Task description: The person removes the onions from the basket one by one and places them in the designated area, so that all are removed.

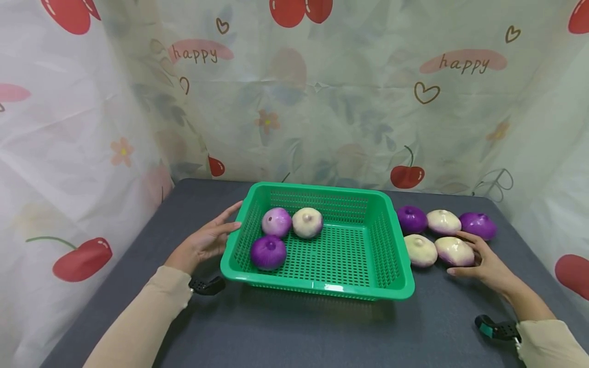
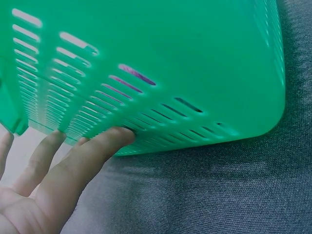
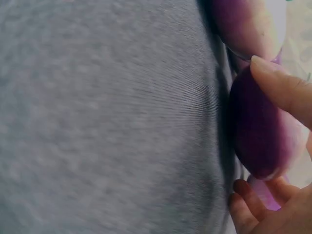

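Observation:
My left hand (image 1: 209,237) is at the left side of a green plastic basket (image 1: 317,292), fingers extended and spread. In the left wrist view one fingertip (image 2: 124,135) meets the basket's slotted wall. Inside the basket, toward its left, sit a light purple onion (image 1: 276,222), a dark purple onion (image 1: 268,253) and a whitish one (image 1: 307,223). At the right, my right hand (image 1: 488,263) holds a white-and-purple onion (image 1: 454,251) between thumb and fingers. The right wrist view shows its dark purple underside close over the cloth, the thumb (image 3: 282,90) along one side.
Beside the held onion are a whitish onion (image 1: 421,250), another whitish one (image 1: 444,222) behind, and two purple onions (image 1: 411,220), near the basket's right wall. A dark grey cloth (image 1: 285,337) covers the table. Printed curtains (image 1: 322,128) hang behind and at both sides.

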Available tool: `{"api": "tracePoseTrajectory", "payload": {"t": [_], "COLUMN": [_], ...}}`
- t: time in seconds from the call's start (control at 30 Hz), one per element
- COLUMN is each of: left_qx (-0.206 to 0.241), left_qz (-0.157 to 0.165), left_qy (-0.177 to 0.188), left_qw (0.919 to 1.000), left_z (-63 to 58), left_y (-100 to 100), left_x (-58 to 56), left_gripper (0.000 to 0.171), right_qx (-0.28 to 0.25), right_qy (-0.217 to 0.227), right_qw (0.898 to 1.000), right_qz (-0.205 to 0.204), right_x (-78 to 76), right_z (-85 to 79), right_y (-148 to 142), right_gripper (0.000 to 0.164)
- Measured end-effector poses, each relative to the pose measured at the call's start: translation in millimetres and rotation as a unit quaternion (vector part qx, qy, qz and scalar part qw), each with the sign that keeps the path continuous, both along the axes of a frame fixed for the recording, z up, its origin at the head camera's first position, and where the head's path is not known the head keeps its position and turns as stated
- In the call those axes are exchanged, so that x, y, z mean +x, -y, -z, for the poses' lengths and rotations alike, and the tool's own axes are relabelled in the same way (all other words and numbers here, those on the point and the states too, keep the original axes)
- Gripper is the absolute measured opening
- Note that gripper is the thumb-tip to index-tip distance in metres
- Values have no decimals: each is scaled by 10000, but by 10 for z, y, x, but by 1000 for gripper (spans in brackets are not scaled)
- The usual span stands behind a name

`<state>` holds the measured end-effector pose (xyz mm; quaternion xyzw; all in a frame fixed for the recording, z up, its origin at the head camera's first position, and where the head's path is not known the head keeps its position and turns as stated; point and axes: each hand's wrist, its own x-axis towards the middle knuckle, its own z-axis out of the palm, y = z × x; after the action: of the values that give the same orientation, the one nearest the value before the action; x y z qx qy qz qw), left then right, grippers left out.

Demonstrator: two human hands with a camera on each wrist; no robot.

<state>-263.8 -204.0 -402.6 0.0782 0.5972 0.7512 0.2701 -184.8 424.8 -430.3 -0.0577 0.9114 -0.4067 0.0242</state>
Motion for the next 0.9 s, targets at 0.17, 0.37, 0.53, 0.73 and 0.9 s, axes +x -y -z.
{"api": "tracePoseTrajectory", "payload": {"t": [0.17, 0.37, 0.53, 0.73, 0.9], "left_qx": [-45, -118, -77, -15, 12], "left_qz": [-15, -25, -38, -53, -5], "left_qy": [15, -22, 21, 60, 55], "left_qw": [10000, 9999, 10000, 10000, 10000], "left_z": [-2, -6, -18, -41, -56], "left_y": [-7, -5, -4, 2, -13], "left_x": [-12, -8, 7, 29, 28], "left_gripper": [70, 70, 71, 72, 71], "right_qx": [-186, -60, -75, -708, -1238], "right_qy": [103, -138, -656, -918, -928], "right_qw": [9997, 9996, 9975, 9911, 9817], "right_qz": [-126, -228, -263, -654, -1107], "right_x": [-40, -132, -260, -400, -573], "right_z": [-193, -703, -1189, -1643, -1734], "right_y": [-11, 214, 621, 1261, 1712], "right_gripper": [92, 72, 60, 64, 75]}}
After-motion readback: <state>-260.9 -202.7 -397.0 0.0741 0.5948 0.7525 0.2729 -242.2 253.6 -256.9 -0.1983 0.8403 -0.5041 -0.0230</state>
